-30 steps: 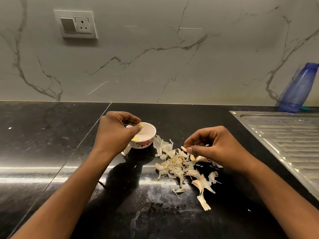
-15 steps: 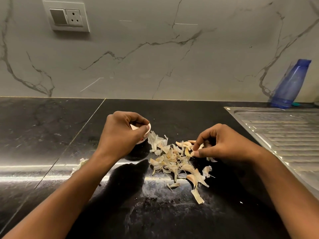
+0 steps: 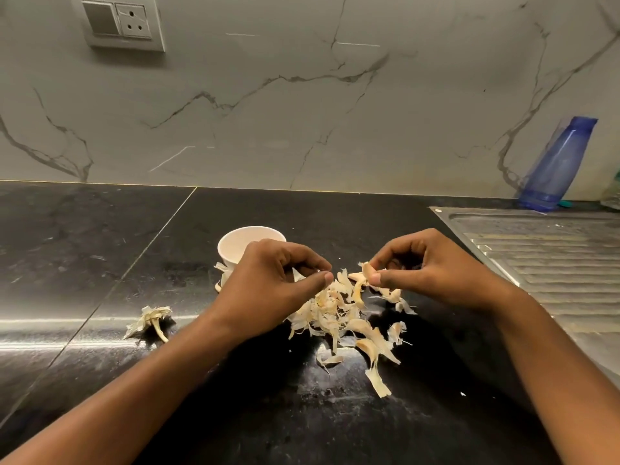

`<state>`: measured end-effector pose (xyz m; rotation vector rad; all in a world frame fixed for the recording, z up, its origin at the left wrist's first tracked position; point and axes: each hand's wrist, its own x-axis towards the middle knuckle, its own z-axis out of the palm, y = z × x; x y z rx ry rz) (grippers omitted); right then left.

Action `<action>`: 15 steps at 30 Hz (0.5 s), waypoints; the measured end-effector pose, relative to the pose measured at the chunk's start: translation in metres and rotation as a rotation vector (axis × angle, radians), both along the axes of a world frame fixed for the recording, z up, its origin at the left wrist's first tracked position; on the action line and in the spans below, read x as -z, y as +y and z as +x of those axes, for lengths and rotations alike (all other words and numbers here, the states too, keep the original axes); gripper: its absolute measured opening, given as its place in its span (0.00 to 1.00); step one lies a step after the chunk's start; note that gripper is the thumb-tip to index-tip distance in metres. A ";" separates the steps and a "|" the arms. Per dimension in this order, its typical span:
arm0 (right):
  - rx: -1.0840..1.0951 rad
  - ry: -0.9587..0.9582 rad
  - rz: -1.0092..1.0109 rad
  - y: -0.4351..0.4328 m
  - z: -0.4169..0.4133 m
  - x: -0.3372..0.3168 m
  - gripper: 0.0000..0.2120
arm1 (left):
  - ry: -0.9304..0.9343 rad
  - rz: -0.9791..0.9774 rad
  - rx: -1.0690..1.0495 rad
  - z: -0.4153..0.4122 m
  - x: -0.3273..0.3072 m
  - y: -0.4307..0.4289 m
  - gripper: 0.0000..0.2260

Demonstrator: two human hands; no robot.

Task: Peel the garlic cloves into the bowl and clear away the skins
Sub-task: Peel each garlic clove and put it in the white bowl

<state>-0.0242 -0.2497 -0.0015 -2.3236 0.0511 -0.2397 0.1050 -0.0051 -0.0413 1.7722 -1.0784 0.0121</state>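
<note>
Garlic clove was pinched in the fingers of the right hand, just right of the left hand, which was curled, its hold unclear. The bowl stood behind the left hand, with skins on the worktop below.

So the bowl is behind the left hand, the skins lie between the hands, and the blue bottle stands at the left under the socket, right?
Not quite: the head view shows the bottle at the far right, behind the drainboard. The bowl is behind the left hand, and the skins lie between it and the right hand.
</note>
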 end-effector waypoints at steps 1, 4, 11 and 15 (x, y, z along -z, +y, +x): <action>-0.024 -0.017 0.043 0.003 0.000 -0.002 0.08 | 0.026 -0.004 0.016 -0.001 -0.001 0.000 0.05; -0.083 -0.055 0.123 0.013 0.000 -0.002 0.09 | 0.114 -0.009 0.067 -0.004 -0.003 -0.001 0.07; -0.117 -0.080 0.135 0.024 0.008 0.008 0.09 | 0.229 -0.037 0.143 -0.005 -0.007 -0.001 0.10; -0.124 -0.126 0.166 0.030 0.011 0.013 0.11 | 0.262 -0.048 0.159 -0.005 -0.007 -0.001 0.09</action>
